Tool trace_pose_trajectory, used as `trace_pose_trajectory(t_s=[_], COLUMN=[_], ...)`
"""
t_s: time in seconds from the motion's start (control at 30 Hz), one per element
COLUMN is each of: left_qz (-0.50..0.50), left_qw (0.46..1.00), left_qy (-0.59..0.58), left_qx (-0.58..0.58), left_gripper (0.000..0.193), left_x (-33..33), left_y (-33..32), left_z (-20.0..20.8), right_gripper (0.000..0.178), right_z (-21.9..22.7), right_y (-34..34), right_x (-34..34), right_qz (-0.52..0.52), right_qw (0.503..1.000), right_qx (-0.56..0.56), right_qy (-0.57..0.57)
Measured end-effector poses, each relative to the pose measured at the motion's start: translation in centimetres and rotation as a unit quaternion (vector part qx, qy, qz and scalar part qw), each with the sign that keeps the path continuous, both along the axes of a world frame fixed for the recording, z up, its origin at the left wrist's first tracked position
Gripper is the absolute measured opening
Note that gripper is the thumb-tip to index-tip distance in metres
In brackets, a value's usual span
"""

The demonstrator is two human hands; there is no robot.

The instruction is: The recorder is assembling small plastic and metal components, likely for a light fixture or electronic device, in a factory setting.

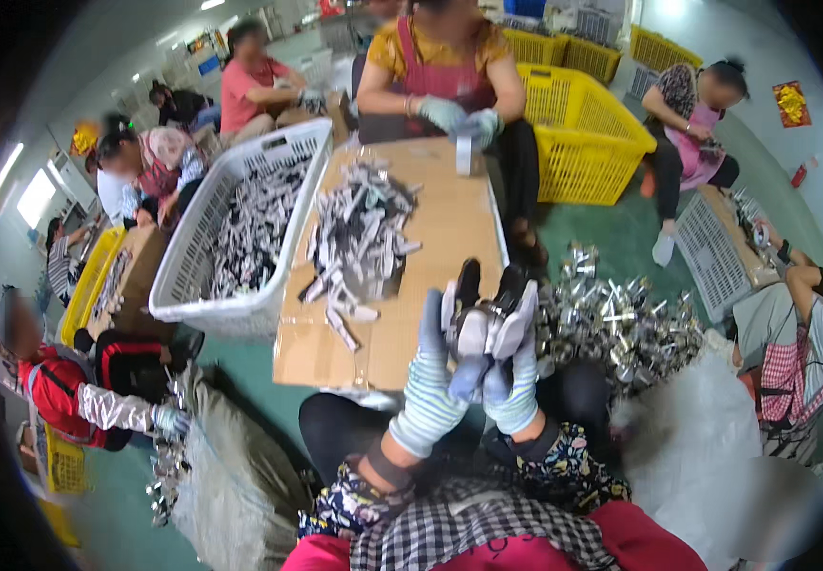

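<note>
My left hand and my right hand, both in pale striped knit gloves, are raised close together at the near right edge of a cardboard-topped work surface. Between them they grip a bunch of small black and pale grey elongated parts; the exact kind cannot be made out. The fingers are wrapped round the bunch from both sides, thumbs toward me. On the cardboard, ahead and to the left of my hands, lies a loose heap of similar grey, white and black pieces.
A white plastic basket of similar pieces stands left of the cardboard. Shiny metal parts are heaped on the floor at right, near a whitish sack. Across sits a gloved co-worker, with a yellow crate beside them. Another sack lies lower left.
</note>
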State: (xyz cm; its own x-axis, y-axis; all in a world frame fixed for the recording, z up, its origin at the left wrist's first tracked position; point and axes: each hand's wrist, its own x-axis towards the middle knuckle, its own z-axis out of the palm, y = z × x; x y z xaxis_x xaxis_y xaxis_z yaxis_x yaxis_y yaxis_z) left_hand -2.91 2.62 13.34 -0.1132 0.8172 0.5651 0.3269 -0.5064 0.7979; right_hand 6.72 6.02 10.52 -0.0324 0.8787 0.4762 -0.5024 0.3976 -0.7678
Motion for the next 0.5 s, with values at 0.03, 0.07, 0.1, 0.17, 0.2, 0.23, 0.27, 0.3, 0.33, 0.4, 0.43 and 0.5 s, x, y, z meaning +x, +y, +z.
trace_pose_trajectory(t_s=[0.03,0.07,0.1,0.17,0.2,0.23,0.27,0.3,0.33,0.4,0.43,0.5], left_qz=[-0.047,-0.061,-0.064,-0.070,-0.023,0.024,0.026,0.006,-0.014,-0.030,0.009,0.009], left_qw=[0.994,0.990,0.991,0.990,0.996,0.998,0.999,0.996,0.991,0.994,0.997,0.998], left_qy=[-0.077,-0.118,-0.116,-0.114,-0.082,-0.049,-0.047,-0.075,-0.104,-0.084,-0.028,-0.054], left_qx=[-0.063,-0.038,-0.037,-0.042,-0.020,0.001,-0.002,0.042,0.084,0.055,0.065,-0.003], left_gripper=[0.084,0.089,0.090,0.092,0.091,0.091,0.091,0.090,0.089,0.092,0.094,0.091], left_x=[0.1,0.3,0.4,0.8,0.9,0.9,0.9,1.1,1.1,0.8,0.6,0.7], left_y=[-0.7,-0.7,-1.1,-1.7,-1.7,-1.8,-1.9,-1.5,-1.2,-1.8,-1.9,-2.1], left_z=[0.5,0.8,1.1,1.3,1.5,1.6,1.3,1.2,1.2,1.2,1.0,1.5], right_gripper=[0.083,0.084,0.091,0.094,0.096,0.099,0.099,0.098,0.096,0.084,0.075,0.057], right_z=[0.9,1.4,1.9,2.6,3.2,3.8,4.1,4.4,4.5,2.4,2.7,2.4], right_y=[-0.2,-0.1,-0.2,-0.6,-0.8,-1.8,-2.1,-1.7,-1.5,-0.7,-0.8,-1.0], right_x=[0.4,0.7,1.1,1.6,1.4,1.1,1.0,1.1,1.2,1.5,1.4,0.8], right_qz=[-0.057,-0.116,-0.034,0.038,0.117,0.050,0.052,0.064,0.076,0.044,0.020,-0.076], right_qw=[0.993,0.971,0.986,0.998,0.988,0.994,0.994,0.995,0.995,0.990,0.985,0.979], right_qx=[0.050,0.096,0.076,-0.009,-0.088,-0.038,-0.040,-0.019,0.002,0.048,0.070,0.125], right_qy=[-0.093,-0.184,-0.144,-0.056,0.037,-0.090,-0.088,-0.079,-0.069,-0.124,-0.155,-0.140])
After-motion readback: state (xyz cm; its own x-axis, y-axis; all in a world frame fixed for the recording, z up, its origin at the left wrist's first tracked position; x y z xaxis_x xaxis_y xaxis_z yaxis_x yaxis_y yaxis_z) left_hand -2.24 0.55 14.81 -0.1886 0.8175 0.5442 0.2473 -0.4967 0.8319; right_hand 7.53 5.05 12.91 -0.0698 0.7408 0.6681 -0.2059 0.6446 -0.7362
